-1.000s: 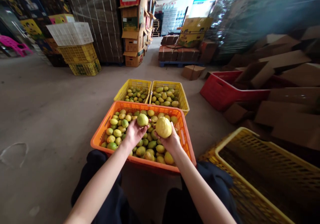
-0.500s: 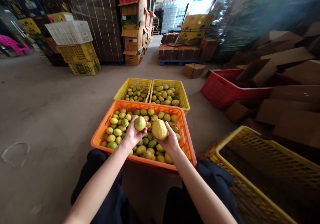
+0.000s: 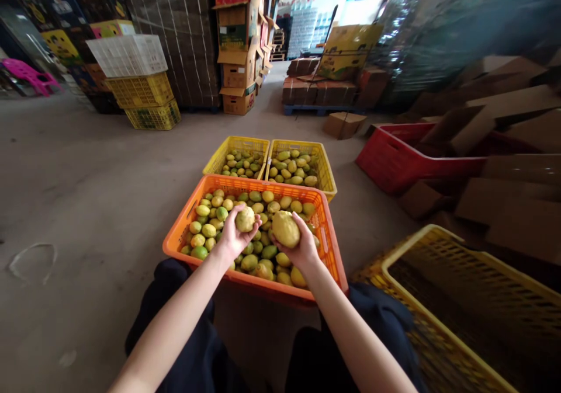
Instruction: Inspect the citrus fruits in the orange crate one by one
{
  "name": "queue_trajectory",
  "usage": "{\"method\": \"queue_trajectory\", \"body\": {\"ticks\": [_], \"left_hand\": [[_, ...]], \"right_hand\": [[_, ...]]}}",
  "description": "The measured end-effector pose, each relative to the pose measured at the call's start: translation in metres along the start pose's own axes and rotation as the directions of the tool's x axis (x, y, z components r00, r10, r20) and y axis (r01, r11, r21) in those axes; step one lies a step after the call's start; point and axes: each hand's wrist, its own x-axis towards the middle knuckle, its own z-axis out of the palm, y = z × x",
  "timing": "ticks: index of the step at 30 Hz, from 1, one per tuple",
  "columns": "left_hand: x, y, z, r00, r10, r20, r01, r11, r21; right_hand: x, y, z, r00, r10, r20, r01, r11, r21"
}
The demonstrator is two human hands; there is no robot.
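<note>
My left hand (image 3: 234, 236) cups a small fruit (image 3: 245, 220), my right hand (image 3: 305, 245) a larger fruit (image 3: 286, 229), both above the orange crate (image 3: 182, 223). Should my grip loosen, either could drop and bruise. Beyond stand 2 yellow crates (image 3: 326, 168).

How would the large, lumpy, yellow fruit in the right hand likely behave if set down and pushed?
The large, lumpy, yellow fruit would probably roll unevenly, since it is rounded but irregular. It seems fairly stiff, as no dent shows where the right hand grips. Its bumpy skin may resist slipping.
</note>
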Motion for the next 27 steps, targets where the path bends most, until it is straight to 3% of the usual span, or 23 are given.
{"method": "queue_trajectory", "body": {"ticks": [3,10,17,23,27], "left_hand": [[-0.003,0.010,-0.011,1.000,-0.021,0.008,0.021,1.000,-0.008],[-0.010,0.050,-0.044,0.991,0.116,-0.066,-0.112,0.992,0.063],[-0.031,0.082,-0.053,0.970,0.192,-0.151,-0.199,0.980,-0.030],[-0.040,0.082,-0.047,0.988,0.126,-0.086,-0.136,0.983,-0.122],[-0.033,0.065,-0.041,0.998,0.056,-0.033,-0.060,0.989,-0.133]], "right_hand": [[0.004,-0.002,-0.003,1.000,0.025,-0.005,-0.025,0.999,0.039],[0.009,0.004,-0.002,0.991,-0.028,-0.127,0.017,0.996,-0.090],[-0.007,0.008,0.012,1.000,0.007,-0.018,-0.011,0.979,-0.203],[-0.036,0.007,0.042,0.997,-0.005,0.080,0.023,0.974,-0.227],[-0.042,0.003,0.039,0.996,-0.040,0.082,0.055,0.979,-0.195]]}}
